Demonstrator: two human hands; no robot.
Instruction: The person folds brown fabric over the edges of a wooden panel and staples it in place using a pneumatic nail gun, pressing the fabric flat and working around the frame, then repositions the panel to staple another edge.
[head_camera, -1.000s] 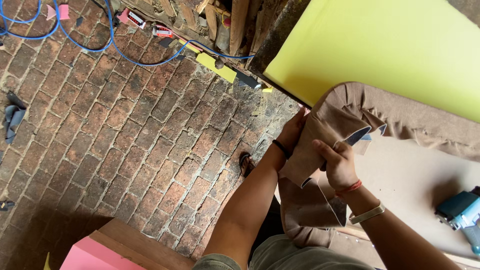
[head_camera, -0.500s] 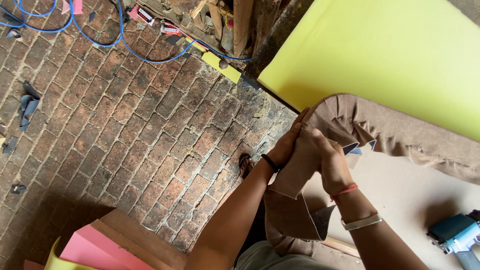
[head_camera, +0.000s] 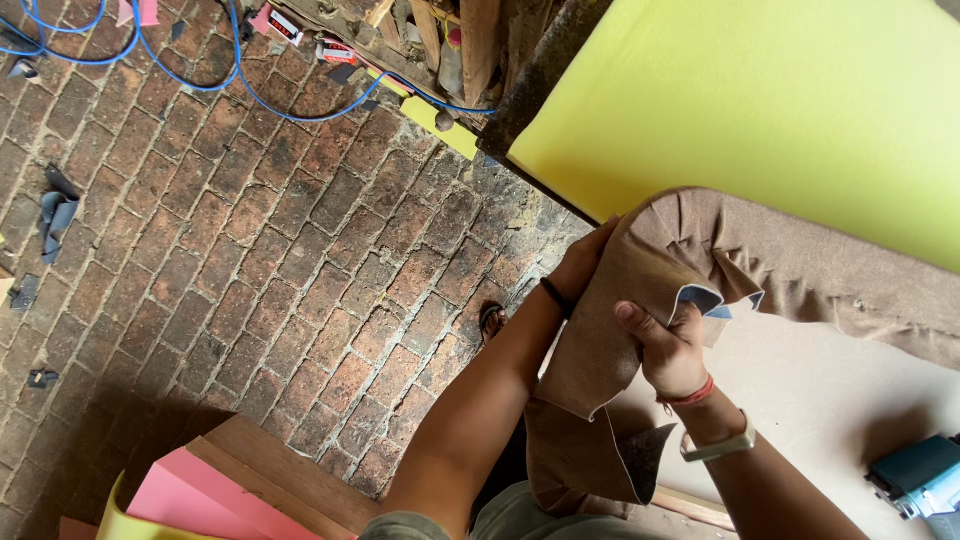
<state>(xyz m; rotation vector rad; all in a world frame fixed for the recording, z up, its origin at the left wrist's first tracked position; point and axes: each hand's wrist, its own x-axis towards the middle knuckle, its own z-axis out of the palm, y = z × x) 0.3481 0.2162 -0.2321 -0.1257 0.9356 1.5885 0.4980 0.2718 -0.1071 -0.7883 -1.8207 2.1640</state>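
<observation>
While the brown fabric (head_camera: 600, 340) is bunched up at the corner of the board, I hold it in both hands. My right hand (head_camera: 672, 352) is closed tight around a fold of it, thumb on top, with a light blue underside (head_camera: 700, 298) of the cloth showing at 1 o'clock from the knuckles. My left hand (head_camera: 583, 262) presses flat against the fabric at 11 o'clock from the right one, fingers partly hidden behind the cloth; whether it grips, I cannot tell. A loose flap hangs down toward 6 o'clock. At 3 o'clock the fabric runs on along the edge of the pale surface (head_camera: 820, 390). Yellow foam sheet (head_camera: 780, 110) lies at 12 o'clock. A teal power tool (head_camera: 915, 478) rests at 4 o'clock on the surface. Brick floor (head_camera: 250, 250) spreads at 9 o'clock, with blue cable (head_camera: 200, 80) at 10 o'clock.
</observation>
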